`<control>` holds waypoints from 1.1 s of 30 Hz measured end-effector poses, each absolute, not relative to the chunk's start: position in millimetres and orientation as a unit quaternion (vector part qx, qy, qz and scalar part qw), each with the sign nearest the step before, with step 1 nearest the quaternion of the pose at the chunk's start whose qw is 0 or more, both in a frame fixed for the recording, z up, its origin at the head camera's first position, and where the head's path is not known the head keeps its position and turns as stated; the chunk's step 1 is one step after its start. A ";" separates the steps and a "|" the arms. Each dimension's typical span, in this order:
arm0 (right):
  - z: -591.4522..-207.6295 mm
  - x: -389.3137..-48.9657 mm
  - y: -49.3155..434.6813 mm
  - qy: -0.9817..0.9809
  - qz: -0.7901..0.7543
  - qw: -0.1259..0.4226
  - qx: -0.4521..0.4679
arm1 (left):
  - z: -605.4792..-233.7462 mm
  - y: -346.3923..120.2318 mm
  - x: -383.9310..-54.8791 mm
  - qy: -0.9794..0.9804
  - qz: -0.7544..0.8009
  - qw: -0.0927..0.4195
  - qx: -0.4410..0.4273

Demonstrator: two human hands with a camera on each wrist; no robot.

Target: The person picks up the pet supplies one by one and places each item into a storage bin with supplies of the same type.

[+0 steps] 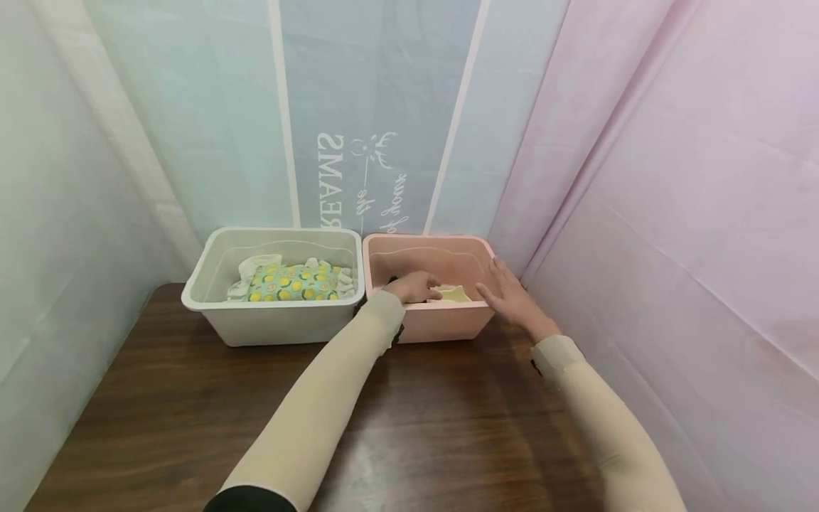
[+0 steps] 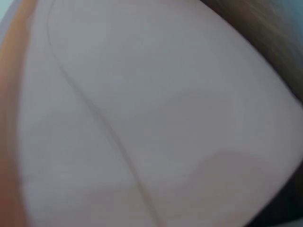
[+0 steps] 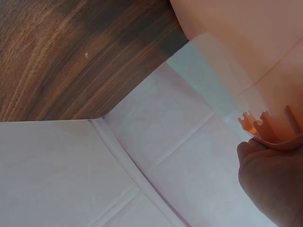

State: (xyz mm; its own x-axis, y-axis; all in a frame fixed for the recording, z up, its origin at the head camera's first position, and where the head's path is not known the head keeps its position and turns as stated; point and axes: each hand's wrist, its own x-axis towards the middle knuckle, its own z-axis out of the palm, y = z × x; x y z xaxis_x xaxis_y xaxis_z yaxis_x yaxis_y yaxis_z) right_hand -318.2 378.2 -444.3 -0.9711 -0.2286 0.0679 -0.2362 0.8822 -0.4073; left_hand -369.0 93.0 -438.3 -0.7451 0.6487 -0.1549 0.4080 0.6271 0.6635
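Observation:
In the head view, a pink bin (image 1: 448, 323) stands on the table against the back curtain. My left hand (image 1: 414, 286) reaches over its front rim, fingers spread a little and pointing right, close to a pale yellow cloth-like piece (image 1: 456, 294) inside. The front wall hides the lower part of that piece. My right hand (image 1: 512, 299) rests at the bin's right rim with fingers extended and the thumb over the inner side. Up close in the right wrist view, part of that hand (image 3: 270, 179) touches the pink rim. A blurred pale surface (image 2: 142, 94) fills the left wrist view.
Left of the pink bin, side by side with it, stands a white bin (image 1: 275, 323). It holds a green lemon-print cloth item (image 1: 294, 282) with white ruffled edges. The dark wood table (image 1: 435, 427) lies in front, and hanging curtains (image 1: 691, 235) enclose the sides and back.

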 end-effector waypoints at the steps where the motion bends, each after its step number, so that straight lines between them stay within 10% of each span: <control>1: -444.9 -319.1 379.1 -0.970 0.210 0.011 0.122 | -437.1 91.0 -369.2 0.882 0.307 0.191 0.302; 33: -433.1 -294.9 376.7 -0.965 0.162 0.078 0.188 | -402.7 -15.6 -326.8 0.859 0.340 0.088 0.373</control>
